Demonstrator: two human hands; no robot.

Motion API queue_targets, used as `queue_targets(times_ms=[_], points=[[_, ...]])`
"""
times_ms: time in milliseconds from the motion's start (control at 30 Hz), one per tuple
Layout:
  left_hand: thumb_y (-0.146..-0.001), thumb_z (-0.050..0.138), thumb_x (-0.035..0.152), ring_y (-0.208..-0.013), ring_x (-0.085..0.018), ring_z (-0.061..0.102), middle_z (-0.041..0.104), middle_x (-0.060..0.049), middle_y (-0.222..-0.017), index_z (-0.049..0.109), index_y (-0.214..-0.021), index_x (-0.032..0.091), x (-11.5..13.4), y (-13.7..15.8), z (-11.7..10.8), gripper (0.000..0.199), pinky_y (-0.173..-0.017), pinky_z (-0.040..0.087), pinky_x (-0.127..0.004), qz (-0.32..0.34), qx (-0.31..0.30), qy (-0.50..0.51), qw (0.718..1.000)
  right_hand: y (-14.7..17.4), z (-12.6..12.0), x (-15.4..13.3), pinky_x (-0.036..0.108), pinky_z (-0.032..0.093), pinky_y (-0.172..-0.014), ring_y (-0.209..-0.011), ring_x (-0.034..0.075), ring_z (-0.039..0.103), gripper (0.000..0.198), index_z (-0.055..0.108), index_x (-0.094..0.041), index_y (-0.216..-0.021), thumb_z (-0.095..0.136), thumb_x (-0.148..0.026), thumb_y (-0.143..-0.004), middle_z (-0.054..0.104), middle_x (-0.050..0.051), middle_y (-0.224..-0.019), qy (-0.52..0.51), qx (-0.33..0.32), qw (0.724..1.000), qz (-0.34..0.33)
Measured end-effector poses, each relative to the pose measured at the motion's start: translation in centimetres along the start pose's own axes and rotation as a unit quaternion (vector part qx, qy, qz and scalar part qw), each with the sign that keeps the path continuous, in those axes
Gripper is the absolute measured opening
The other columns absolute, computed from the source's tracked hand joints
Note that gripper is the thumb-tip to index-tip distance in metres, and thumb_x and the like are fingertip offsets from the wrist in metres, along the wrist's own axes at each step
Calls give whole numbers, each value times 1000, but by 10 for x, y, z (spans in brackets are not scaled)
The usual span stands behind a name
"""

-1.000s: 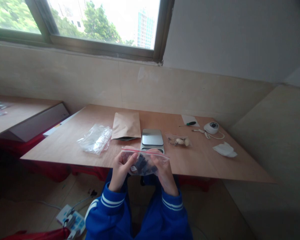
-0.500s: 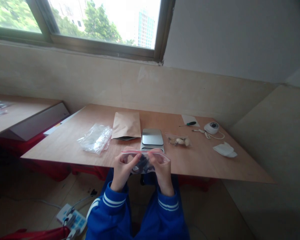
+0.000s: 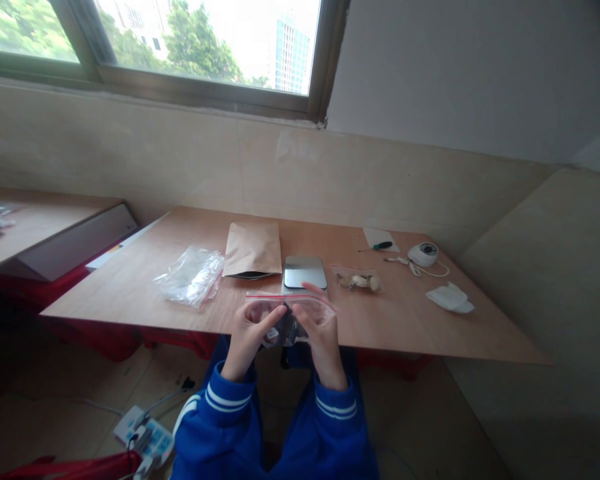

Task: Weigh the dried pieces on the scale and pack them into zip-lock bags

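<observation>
Between my two hands is a clear zip bag (image 3: 290,298) with a red strip along its top edge and dark contents, too small to name. My left hand (image 3: 251,331) grips its left side, thumb pointing inward. On the right side my right hand (image 3: 319,331) is closed on the same bag, its thumb near the other one. Both hands are over the table's front edge. Just beyond them lies a small scale (image 3: 305,272) with a shiny metal plate, its front partly hidden by the bag.
Behind are a brown paper pouch (image 3: 253,249) and, left, several clear bags (image 3: 190,277). To the right lie a bag of pale and brown pieces (image 3: 359,281), a screwdriver (image 3: 381,247), a white dome camera (image 3: 423,255) and a white crumpled piece (image 3: 450,298). A power strip (image 3: 145,433) is on the floor.
My thumbs have slid below the bag's red strip, which now shows above them. A finger of my right hand now sticks up behind the bag. Another person's hand has appeared at the far left.
</observation>
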State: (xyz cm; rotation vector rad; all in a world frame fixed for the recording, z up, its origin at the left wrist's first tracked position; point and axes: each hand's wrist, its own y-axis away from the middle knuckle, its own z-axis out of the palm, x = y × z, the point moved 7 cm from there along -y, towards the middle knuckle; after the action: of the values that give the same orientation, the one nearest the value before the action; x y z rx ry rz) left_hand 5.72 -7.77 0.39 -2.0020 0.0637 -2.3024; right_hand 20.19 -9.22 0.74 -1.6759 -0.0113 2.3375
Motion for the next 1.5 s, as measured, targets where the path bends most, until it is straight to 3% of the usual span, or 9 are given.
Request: queue_targets(times_ms=[133,267,700,933,1000,1133,1333,1433,1500], points=[[-69,75,40,-47,-10,56,63,1,-55,67,-69,13,-3,0,2,29,-43,43,-18,-1,4,-12,1000,-1,-1,1,34,55,-81,-82,21,69,32,65,-17,-96,76,-32,-70,73,4,-85,31,50,998,-17],[-70,74,41,-39,-7,47,54,5,-47,61,-61,14,-4,2,4,32,-37,36,-17,-1,13,-15,1000,-1,-1,3,33,55,-79,-80,20,69,31,65,-16,-93,77,-32,-69,73,4,-83,30,68,997,-18],[-71,73,36,-65,-15,65,71,-4,-71,72,-78,14,-6,-1,0,23,-56,50,-21,17,33,-1,999,3,5,9,28,54,-71,-71,16,68,28,58,-17,-86,77,-28,-69,70,0,-74,2,110,994,-27],[-70,73,42,-47,-11,56,69,-3,-65,71,-83,12,-14,-1,3,32,-41,40,-20,-18,31,-7,999,3,0,12,29,55,-69,-70,17,69,29,56,-17,-88,76,-30,-70,70,1,-73,20,117,992,-34],[-72,71,43,-50,-11,58,70,-3,-68,71,-84,12,-17,-4,6,33,-44,43,-21,-28,7,0,1000,0,-4,12,30,55,-71,-71,18,69,31,58,-16,-89,76,-30,-69,71,2,-74,28,116,993,-27],[-76,66,43,-85,-19,66,73,-7,-97,69,-99,17,-19,-10,6,35,-72,51,-26,-9,-39,16,999,-6,-44,10,30,55,-71,-71,18,69,36,61,-14,-92,78,-31,-65,72,3,-75,18,188,982,-32],[-81,59,47,-88,-21,66,70,-10,-104,69,-98,16,-36,-18,-20,37,-75,49,-29,-46,-47,-35,997,-19,-170,12,30,55,-64,-66,18,67,40,62,-15,-86,79,-34,-56,70,1,-74,13,368,929,-27],[-79,59,49,-87,-22,66,70,-12,-104,67,-99,15,-41,-22,-37,40,-75,50,-31,-56,-13,-26,998,-48,-203,7,36,54,-67,-70,22,67,43,59,-14,-85,77,-40,-55,68,5,-76,106,345,932,-16],[-77,60,51,-88,-22,66,69,-12,-104,67,-99,15,-43,-24,-47,43,-75,50,-31,-58,12,-21,998,-62,-209,-2,44,53,-75,-81,28,66,50,57,-13,-94,73,-44,-59,68,11,-87,251,352,902,-17]])
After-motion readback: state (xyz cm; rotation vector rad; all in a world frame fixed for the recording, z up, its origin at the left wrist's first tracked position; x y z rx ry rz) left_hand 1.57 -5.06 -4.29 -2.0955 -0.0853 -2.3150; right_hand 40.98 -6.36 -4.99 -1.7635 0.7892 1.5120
